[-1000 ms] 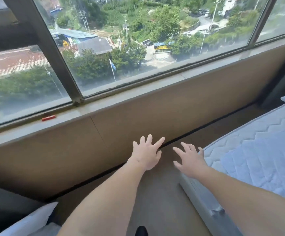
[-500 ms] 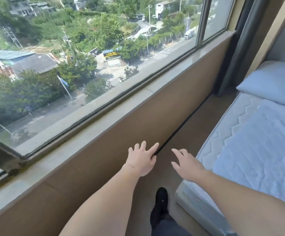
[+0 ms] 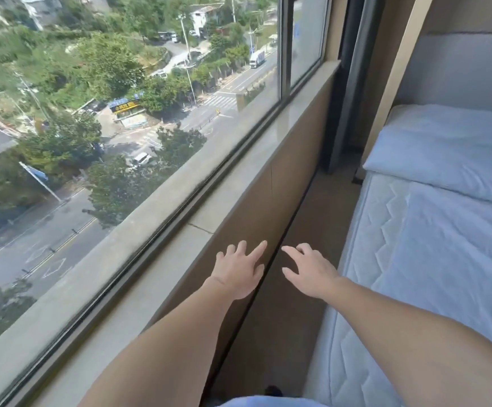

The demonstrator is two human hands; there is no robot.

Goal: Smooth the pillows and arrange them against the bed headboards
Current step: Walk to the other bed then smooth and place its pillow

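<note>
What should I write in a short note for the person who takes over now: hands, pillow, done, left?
Left hand: open, empty, held out over the aisle by the window wall.
Right hand: open, empty, beside the mattress edge.
Pillow: lies flat at the head of the bed, below the headboard; neither hand touches it.
Done: nothing visible.
Left: smooth the pillow and set it against the headboard.

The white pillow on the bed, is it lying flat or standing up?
Lying flat: the white pillow rests on the mattress, below the headboard.
</note>
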